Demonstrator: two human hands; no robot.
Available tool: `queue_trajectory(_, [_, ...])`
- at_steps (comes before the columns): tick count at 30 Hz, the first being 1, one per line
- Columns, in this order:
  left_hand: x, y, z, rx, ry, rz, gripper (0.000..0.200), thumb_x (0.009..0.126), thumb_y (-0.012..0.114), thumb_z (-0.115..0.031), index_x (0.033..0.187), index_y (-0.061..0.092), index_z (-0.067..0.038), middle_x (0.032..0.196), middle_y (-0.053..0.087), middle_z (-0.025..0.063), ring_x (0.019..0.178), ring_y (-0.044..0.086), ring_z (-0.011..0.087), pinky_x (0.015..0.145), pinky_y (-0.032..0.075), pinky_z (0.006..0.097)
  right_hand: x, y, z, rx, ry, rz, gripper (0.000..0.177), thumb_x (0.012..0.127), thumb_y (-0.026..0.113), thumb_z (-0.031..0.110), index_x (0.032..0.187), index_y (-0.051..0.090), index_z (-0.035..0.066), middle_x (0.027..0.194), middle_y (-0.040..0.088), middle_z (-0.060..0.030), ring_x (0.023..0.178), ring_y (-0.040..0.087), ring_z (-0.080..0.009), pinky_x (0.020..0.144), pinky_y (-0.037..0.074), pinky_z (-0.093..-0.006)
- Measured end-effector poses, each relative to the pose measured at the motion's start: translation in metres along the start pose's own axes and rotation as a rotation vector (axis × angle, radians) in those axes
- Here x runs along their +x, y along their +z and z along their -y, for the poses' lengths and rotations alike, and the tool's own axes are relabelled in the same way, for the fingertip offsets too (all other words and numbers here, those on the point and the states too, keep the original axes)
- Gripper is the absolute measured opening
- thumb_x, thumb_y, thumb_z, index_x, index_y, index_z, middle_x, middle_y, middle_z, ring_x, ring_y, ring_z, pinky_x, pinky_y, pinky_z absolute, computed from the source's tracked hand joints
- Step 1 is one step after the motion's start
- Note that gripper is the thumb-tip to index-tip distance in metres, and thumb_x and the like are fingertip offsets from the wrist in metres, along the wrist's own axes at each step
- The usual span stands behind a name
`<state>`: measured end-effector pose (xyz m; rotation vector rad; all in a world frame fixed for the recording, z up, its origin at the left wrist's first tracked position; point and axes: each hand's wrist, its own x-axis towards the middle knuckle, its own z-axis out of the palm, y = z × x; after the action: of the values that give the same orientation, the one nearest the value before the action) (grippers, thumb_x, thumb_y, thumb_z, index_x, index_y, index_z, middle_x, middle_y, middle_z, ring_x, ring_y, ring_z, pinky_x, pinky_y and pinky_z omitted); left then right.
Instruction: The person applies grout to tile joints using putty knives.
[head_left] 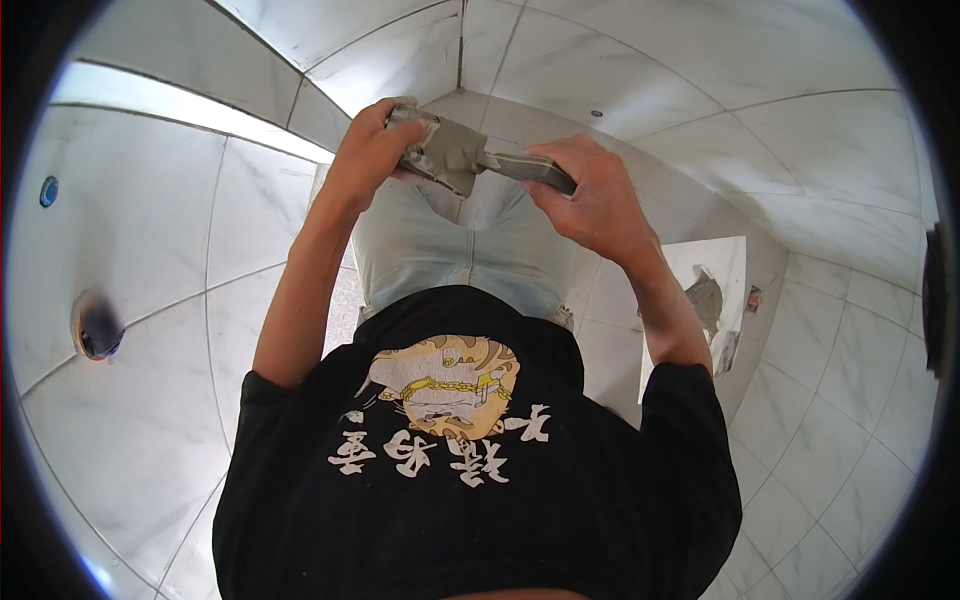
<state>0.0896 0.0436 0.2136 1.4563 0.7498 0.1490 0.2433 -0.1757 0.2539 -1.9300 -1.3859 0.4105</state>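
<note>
My right hand (585, 190) is closed around the dark handle of a putty knife or small trowel (555, 174). Grey mortar covers the tool's blade end, which lies against a small flat piece coated with grey mortar (440, 155). My left hand (375, 150) grips the left end of that mortar-coated piece, thumb on top and the other fingers mostly hidden beneath. Both hands are in front of my body, above my light jeans. Where the blade stops and the coated piece begins cannot be made out.
White marbled wall tiles (150, 200) surround me. A round pipe opening (100, 328) and a small blue fitting (48, 191) are in the left wall. At my right stands or lies a white tile piece (728, 290) with grey mortar on it. The floor has a small dark hole (597, 113).
</note>
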Motion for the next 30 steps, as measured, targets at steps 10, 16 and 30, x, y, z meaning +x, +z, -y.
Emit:
queue_trajectory(10, [0.065, -0.028, 0.123, -0.816, -0.082, -0.07, 0.029, 0.098, 0.051, -0.014, 0.125, 0.055, -0.003, 0.116, 0.066, 0.0073, 0.102, 0.066, 0.0171, 0.081, 0.056, 0.0328, 0.029, 0.036, -0.09, 1.15, 0.482, -0.193, 0.032, 0.081, 0.076, 0.015, 0.108, 0.066, 0.002, 0.089, 0.063, -0.0015, 0.079, 0.057, -0.0093, 0.068, 0.047, -0.0292])
queue_trajectory(16, [0.012, -0.043, 0.234, -1.141, -0.276, -0.085, 0.032, 0.101, 0.044, -0.013, 0.13, 0.053, -0.002, 0.125, 0.065, 0.0097, 0.11, 0.065, 0.0235, 0.09, 0.055, 0.0369, 0.072, 0.139, -0.168, 1.679, 0.674, -0.254, 0.032, 0.082, 0.073, 0.011, 0.109, 0.058, 0.003, 0.097, 0.062, -0.0057, 0.083, 0.057, -0.0157, 0.068, 0.046, -0.0322])
queue_trajectory(30, [0.022, -0.048, 0.237, -1.165, -0.373, -0.223, 0.03, 0.101, 0.048, -0.016, 0.128, 0.055, -0.004, 0.124, 0.065, 0.0083, 0.111, 0.064, 0.0225, 0.088, 0.057, 0.0376, 0.151, 0.213, -0.196, 1.736, 1.009, -0.53, 0.033, 0.08, 0.075, 0.01, 0.107, 0.057, 0.004, 0.099, 0.06, -0.0075, 0.088, 0.056, -0.0205, 0.067, 0.049, -0.0391])
